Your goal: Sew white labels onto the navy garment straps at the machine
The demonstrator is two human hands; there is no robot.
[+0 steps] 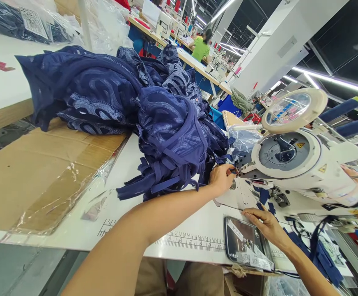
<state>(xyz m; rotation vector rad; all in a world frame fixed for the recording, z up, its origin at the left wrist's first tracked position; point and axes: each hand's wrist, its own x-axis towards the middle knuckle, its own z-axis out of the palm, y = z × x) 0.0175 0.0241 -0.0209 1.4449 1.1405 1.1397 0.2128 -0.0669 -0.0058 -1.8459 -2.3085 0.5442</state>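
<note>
**Navy lace at the needle of a factory sewing machine**

Rows of sewing stations run into the far background under strip lights, where another person in a green top sits at work. Nearer, a white table printed with a ruler scale carries a flattened cardboard sheet on the left and a white sewing machine on the right.

A big heap of navy lace fabric lies across the table's far side, its loose straps hanging toward the near edge. The left hand is closed to a narrow pinch on the fabric's edge just beside the machine's needle area. The right hand lies flat and open, fingers spread, touching the machine bed next to a dark tray of small labels.

Judging by its folds, the lace is soft, light and limp, apt to slide and snag; it looks best gripped at a seamed edge or strap, close to the needle
</note>
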